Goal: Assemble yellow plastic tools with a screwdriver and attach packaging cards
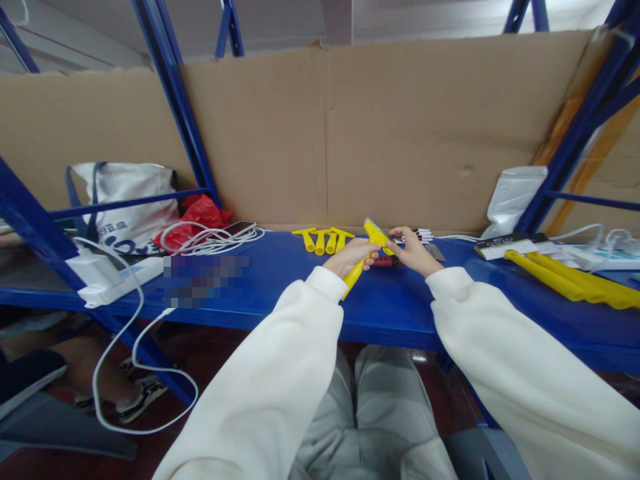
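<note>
A yellow scraper (353, 277) is held tilted above the blue table, its wide head with a pale blade-like edge pointing up and away. My left hand (354, 256) is closed around its handle, just below the head. At the head's right end, my right hand (414, 252) has thumb and index finger closed on the corner; the exact contact is partly hidden. Just behind my hands lie several yellow T-shaped scraper parts (320, 242) in a row. Below my right fingers is a dark red tool handle (385, 261). A flat grey metal piece (435, 252) lies right of that hand.
Small black-and-white pieces (424, 235) lie behind my right hand. Long yellow pieces (570, 280) and a power strip (600, 257) are at right. Coiled white cable (215, 241), a red bag (205, 212) and a cloth bag (133, 200) occupy the left. Cardboard (400, 133) walls the back.
</note>
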A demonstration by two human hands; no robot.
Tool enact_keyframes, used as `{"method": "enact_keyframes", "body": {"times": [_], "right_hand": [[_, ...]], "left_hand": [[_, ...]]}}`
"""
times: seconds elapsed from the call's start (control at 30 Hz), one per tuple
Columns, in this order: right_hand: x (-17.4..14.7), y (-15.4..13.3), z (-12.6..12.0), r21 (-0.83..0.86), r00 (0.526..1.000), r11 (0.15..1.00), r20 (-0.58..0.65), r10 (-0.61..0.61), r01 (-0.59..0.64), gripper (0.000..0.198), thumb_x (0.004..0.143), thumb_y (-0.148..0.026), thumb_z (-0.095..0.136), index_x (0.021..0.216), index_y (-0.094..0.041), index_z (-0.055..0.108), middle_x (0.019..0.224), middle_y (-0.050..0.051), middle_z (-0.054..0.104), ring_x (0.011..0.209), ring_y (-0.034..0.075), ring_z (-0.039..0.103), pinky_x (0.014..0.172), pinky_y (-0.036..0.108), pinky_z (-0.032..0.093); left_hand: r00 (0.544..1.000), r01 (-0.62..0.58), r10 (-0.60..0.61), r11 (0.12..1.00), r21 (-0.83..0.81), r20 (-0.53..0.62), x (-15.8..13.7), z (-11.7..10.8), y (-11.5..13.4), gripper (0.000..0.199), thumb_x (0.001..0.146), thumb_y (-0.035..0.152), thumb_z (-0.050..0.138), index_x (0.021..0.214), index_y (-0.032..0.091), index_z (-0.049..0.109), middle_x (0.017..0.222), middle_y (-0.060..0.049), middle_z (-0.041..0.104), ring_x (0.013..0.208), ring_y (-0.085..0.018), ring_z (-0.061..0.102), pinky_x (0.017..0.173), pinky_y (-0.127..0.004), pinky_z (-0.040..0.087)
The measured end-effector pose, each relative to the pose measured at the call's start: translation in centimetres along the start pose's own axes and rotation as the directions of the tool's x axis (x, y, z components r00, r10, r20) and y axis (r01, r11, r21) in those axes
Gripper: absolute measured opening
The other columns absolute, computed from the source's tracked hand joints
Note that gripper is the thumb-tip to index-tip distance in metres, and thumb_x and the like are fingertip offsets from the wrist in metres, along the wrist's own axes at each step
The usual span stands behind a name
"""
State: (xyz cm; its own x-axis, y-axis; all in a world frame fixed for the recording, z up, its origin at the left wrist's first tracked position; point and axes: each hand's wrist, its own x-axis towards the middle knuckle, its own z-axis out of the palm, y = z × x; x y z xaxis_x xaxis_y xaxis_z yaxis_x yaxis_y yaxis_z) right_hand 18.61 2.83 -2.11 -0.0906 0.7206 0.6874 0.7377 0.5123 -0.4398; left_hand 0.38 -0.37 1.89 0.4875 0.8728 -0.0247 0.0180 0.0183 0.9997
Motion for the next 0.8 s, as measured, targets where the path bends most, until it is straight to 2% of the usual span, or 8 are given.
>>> {"method": "enact_keyframes", "body": {"times": [0.13,0.3,0.4,0.57,0.8], "right_hand": [[-0.04,0.30,0.13,0.026,0.997,0.997,0.029,0.065,-0.066,0.037,0.084,-0.047,0.051,0.108,-0.019,0.055,0.116,0.013,0.060,0.111,0.026,0.054,0.100,0.045,0.039],[0.03,0.26,0.05,0.033,0.989,0.992,0.083,0.122,-0.126,0.040,0.088,-0.053,0.045,0.108,-0.021,0.057,0.114,0.012,0.062,0.110,0.026,0.055,0.096,0.043,0.043],[0.12,0.20,0.03,0.042,0.984,0.989,0.112,0.136,-0.142,0.037,0.088,-0.050,0.044,0.107,-0.021,0.057,0.112,0.011,0.062,0.107,0.025,0.057,0.093,0.041,0.045],[0.14,-0.09,-0.09,0.047,0.980,0.987,0.136,0.147,-0.154,0.032,0.088,-0.040,0.044,0.108,-0.020,0.057,0.114,0.010,0.063,0.108,0.023,0.056,0.097,0.041,0.042],[0.01,-0.23,-0.07,0.026,0.980,0.990,0.143,0.136,-0.141,0.032,0.089,-0.042,0.044,0.107,-0.020,0.058,0.110,0.010,0.065,0.104,0.023,0.058,0.094,0.039,0.045]], "left_hand": [[0.998,-0.006,0.012,0.996,-0.093,0.058,0.17,-0.41,-0.08,0.020,0.091,0.008,0.044,0.073,0.017,0.046,0.049,0.008,0.041,0.033,-0.002,0.032,0.035,-0.013,0.020],[0.997,-0.002,0.014,0.985,-0.170,0.071,0.25,-0.61,-0.11,0.017,0.089,0.010,0.050,0.074,0.017,0.046,0.050,0.009,0.040,0.032,-0.002,0.030,0.034,-0.013,0.019],[0.997,0.005,0.009,0.984,-0.180,0.077,0.28,-0.56,-0.17,0.016,0.089,0.011,0.052,0.075,0.017,0.046,0.050,0.009,0.040,0.033,-0.001,0.031,0.034,-0.013,0.019],[0.995,0.023,-0.006,0.986,-0.165,0.100,0.37,-0.51,-0.31,0.015,0.090,0.009,0.046,0.077,0.017,0.047,0.050,0.009,0.041,0.033,-0.002,0.032,0.034,-0.013,0.021],[0.994,0.034,-0.015,0.983,-0.181,0.105,0.53,-0.70,-0.43,0.015,0.090,0.010,0.047,0.077,0.017,0.048,0.050,0.008,0.041,0.033,-0.002,0.032,0.034,-0.013,0.020]]}}
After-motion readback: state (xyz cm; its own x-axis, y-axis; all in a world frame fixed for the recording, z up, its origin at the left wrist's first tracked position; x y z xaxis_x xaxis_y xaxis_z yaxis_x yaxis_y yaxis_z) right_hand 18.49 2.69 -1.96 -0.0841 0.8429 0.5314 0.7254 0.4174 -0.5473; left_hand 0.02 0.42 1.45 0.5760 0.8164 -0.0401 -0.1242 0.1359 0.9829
